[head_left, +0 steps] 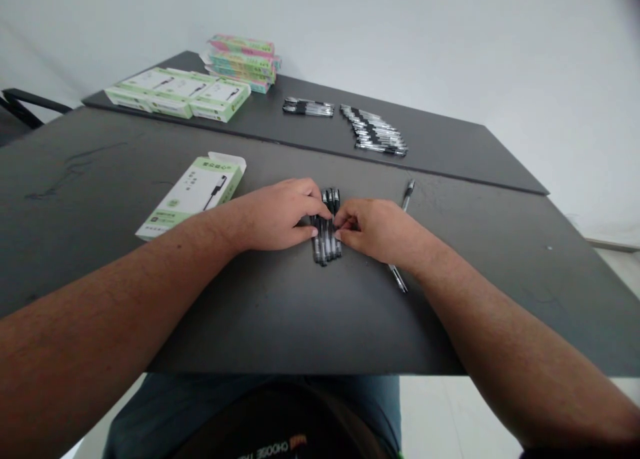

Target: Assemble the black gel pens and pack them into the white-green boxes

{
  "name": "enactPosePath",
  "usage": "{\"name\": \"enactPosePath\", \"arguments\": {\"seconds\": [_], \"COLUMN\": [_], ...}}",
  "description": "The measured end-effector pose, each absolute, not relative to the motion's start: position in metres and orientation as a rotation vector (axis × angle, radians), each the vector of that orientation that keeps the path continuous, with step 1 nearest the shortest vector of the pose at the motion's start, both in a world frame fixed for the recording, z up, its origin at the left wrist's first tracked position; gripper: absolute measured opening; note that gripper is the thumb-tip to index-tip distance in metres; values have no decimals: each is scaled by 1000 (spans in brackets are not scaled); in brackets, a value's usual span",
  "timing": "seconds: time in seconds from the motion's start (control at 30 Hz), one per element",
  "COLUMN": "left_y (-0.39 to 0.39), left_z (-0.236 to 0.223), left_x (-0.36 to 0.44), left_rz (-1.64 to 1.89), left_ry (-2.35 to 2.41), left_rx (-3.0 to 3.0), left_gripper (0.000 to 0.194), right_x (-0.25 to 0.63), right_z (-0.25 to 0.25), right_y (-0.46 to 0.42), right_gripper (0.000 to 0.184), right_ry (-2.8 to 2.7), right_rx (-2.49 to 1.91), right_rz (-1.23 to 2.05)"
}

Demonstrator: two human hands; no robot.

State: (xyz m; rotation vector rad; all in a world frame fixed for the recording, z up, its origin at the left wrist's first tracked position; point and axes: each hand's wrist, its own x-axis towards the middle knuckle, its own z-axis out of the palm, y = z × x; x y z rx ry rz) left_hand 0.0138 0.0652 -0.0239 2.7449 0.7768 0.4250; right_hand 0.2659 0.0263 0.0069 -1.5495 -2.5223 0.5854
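A pale wall (425,45) backs the dark desk (300,332), where a row of pens (327,247) lies flat between my hands. My left hand (293,213) bends fingers and thumb against the row's left side; my right hand (373,227) curls in at the right. I cannot tell whether either pinches a pen. Light, even pressure from both sides should keep the row flat; squeezing harder could make one ride up. The near ends sit unevenly, so gentle lengthwise nudges would suit them.
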Motion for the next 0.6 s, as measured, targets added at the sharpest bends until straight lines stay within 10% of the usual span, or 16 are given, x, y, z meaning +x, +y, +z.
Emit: {"name": "enactPosePath", "arguments": {"seconds": [0.6], "left_y": [66], "left_z": [-19], "left_x": [13], "left_rz": [384], "left_ry": [800], "left_rx": [2737], "left_gripper": [37], "right_x": [288], "right_z": [26], "right_y": [46], "right_gripper": [32], "right_ry": [-2928], "right_rx": [-1965], "right_rz": [323]}}
